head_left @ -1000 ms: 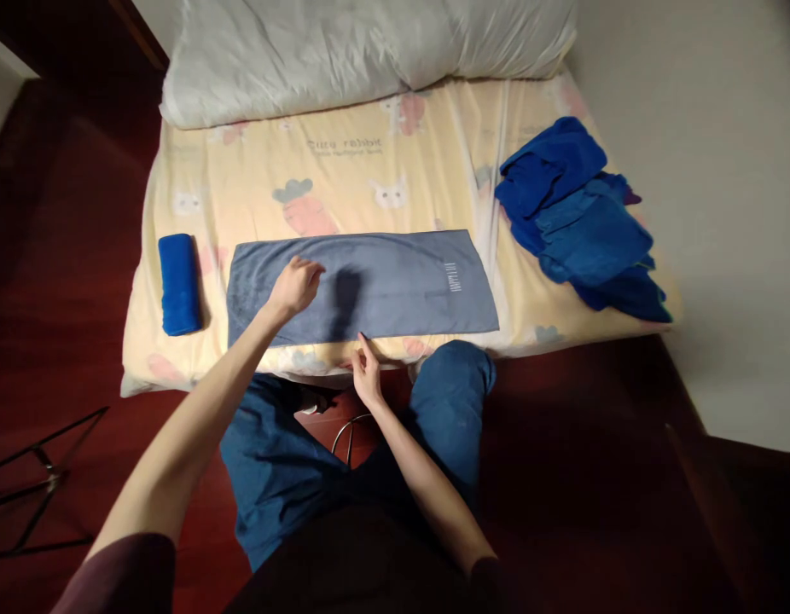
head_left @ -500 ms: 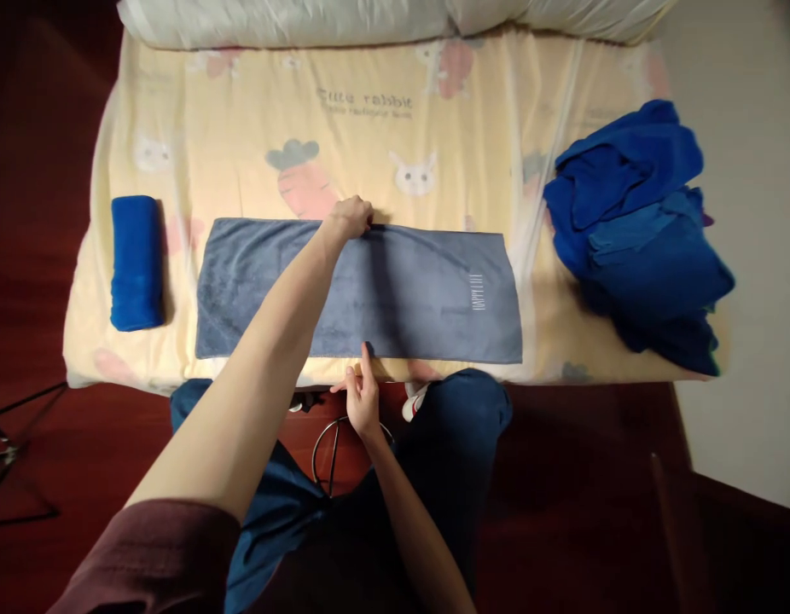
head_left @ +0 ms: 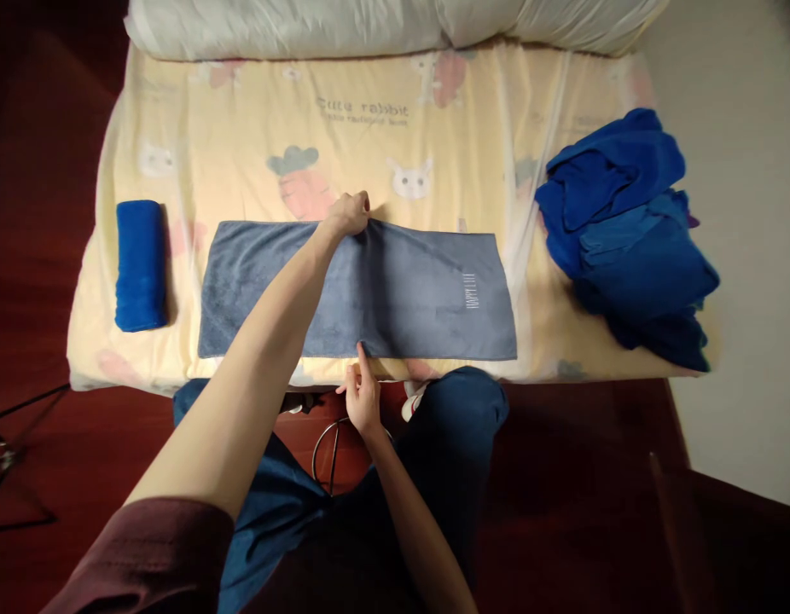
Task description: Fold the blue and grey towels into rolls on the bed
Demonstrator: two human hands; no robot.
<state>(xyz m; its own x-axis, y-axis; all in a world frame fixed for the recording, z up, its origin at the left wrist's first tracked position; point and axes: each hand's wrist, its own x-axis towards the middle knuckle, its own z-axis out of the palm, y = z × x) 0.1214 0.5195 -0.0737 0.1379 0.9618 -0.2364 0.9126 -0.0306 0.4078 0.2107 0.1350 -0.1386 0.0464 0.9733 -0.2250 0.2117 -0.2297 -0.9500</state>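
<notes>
Grey towel (head_left: pixel 426 294) spread between our left hand (head_left: pixel 350 213) and right hand (head_left: pixel 364 401)

We see the towel laid flat as a long, soft rectangle near the front edge of the bed sheet (head_left: pixel 241 111), its short nap brushed into lighter and darker patches. Narrow hems trim its sides, and small pale lettering runs across its width near the right end. Our left arm crosses over it, and the left hand rests at the middle of the far edge with fingers curled; we cannot tell whether they pinch the cloth or only press it. Our right hand, at the near edge, has its index finger straight out to touch the hem, with the thumb spread apart from it, gripping nothing.

Well to the left we find a blue bundle (head_left: pixel 141 266), smooth, fuzzy and oblong with rounded sides. To the right slumps a rumpled heap of blue cloths (head_left: pixel 631 239), all loose folds. The sheet is thin, pale yellow and wrinkled, printed with rabbits and carrots. Behind lies a puffy white quilt (head_left: pixel 369 30).
</notes>
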